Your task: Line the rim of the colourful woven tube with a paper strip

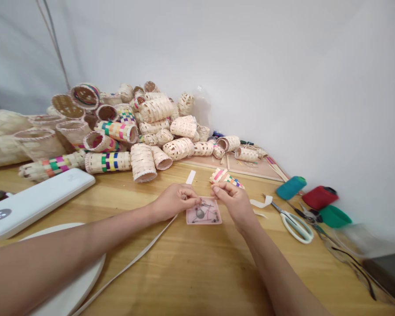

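Over a small pink tray [204,222] my left hand [176,201] is closed in a pinch at the left rim. What lies between its fingertips, if anything, is too small to name. My right hand [233,199] also pinches, above the tray's right rim; its contents cannot be made out. Thin pins and small dark beads lie in the tray. Just behind my right hand lies a small woven basket [224,176] with coloured strips. A long pale flat strip [145,251] runs along the table beneath my left hand, its end [191,177] showing beyond it.
Woven bamboo baskets [156,109] are heaped at the back left. A white power bank [42,199] and a round white plate [95,272] lie left. Scissors [296,226], blue thread [290,188], red thread [320,197], green thread [335,216] and eyeglasses [355,265] are on the right.
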The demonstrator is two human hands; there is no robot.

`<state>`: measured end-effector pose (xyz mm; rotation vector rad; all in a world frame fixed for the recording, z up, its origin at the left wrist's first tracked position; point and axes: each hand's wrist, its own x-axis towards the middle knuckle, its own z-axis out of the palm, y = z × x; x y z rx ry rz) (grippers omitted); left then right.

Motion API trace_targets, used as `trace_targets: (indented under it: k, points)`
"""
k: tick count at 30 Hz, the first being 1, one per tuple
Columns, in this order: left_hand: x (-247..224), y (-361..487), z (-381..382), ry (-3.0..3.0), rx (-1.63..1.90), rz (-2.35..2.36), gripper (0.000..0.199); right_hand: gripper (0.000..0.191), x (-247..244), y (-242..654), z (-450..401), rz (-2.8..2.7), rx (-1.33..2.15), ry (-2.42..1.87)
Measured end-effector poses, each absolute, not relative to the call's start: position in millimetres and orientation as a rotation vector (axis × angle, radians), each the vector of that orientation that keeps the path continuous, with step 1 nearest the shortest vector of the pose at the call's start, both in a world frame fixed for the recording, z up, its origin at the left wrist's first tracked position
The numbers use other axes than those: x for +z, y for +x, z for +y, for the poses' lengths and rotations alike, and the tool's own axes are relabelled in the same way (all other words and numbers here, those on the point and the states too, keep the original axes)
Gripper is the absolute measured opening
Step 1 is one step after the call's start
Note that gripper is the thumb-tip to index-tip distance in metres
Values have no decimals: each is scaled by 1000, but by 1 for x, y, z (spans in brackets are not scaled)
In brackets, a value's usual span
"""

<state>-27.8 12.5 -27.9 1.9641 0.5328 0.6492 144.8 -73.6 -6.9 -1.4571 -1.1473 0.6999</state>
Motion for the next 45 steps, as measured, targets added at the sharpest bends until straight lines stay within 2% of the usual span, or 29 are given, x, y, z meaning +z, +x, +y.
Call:
trace_targets:
  k: [12, 17, 22, 27, 31, 39, 42, 45]
  points:
    - [-32, -27, 14, 2107, 635, 476, 9, 26, 2, 151, -77, -1126, 644, -1404]
    - [-30, -28, 14, 2123, 687, 438, 19, 25, 3, 148, -78, -1153, 644, -1421]
    - [-24, -31, 11, 2099, 806, 465, 21, 23, 0, 142, -78, -1197, 665, -1437]
    - [-21, -31, 8, 2047, 797, 388, 15, 20, -6, 132, -78, -1285, 702, -1423]
    - [-22, -32, 8, 2014, 784, 398, 20, 19, -5, 130, -79, -1325, 686, -1439]
    - [-22, -34, 11, 1935, 706, 386, 20, 18, 2, 148, -81, -1304, 430, -1405]
    - [-21, -33, 10, 1932, 692, 398, 21, 14, 1, 147, -82, -1602, 188, -1345]
    - [-20, -33, 9, 1974, 701, 431, 21, 18, 0, 143, -83, -1947, -102, -1268]
